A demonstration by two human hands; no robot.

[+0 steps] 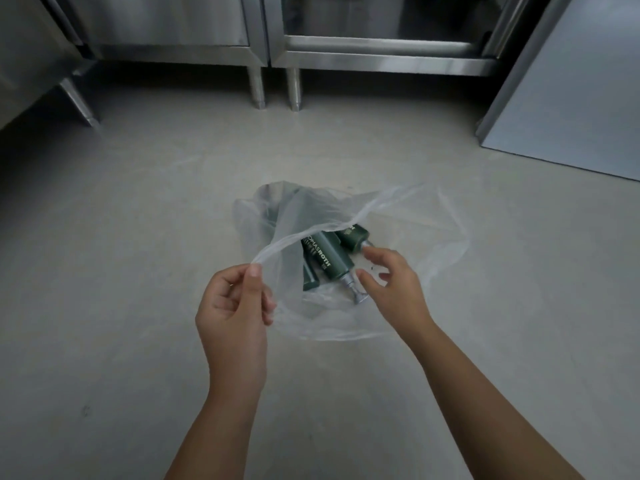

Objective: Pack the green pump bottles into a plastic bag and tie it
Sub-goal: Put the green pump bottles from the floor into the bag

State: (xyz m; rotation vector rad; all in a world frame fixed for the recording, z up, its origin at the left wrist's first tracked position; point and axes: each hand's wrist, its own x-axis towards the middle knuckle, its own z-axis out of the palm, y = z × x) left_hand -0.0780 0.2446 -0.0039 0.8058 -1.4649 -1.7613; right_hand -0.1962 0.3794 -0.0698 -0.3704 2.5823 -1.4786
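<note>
- Head view: a thin, clear plastic bag (398, 216) lies on the grey concrete floor (138, 237) at centre frame, its mouth open toward the camera.
- Three dark green pump bottles (327, 254) lie on their sides inside it, silver pump heads pointing to the lower frame.
- The left hand (235, 303) pinches the bag's near rim between thumb and fingers, lifting it; this grip is clenched on the film.
- The right hand (391, 285) hovers with spread, curled fingers just beside the pump heads; its grip is released, holding nothing.
- Steel cabinets (173, 26) on legs line the upper frame.
- Judged step: packing looks done. Next, the right hand must catch the opposite rim so both edges gather for tying.
</note>
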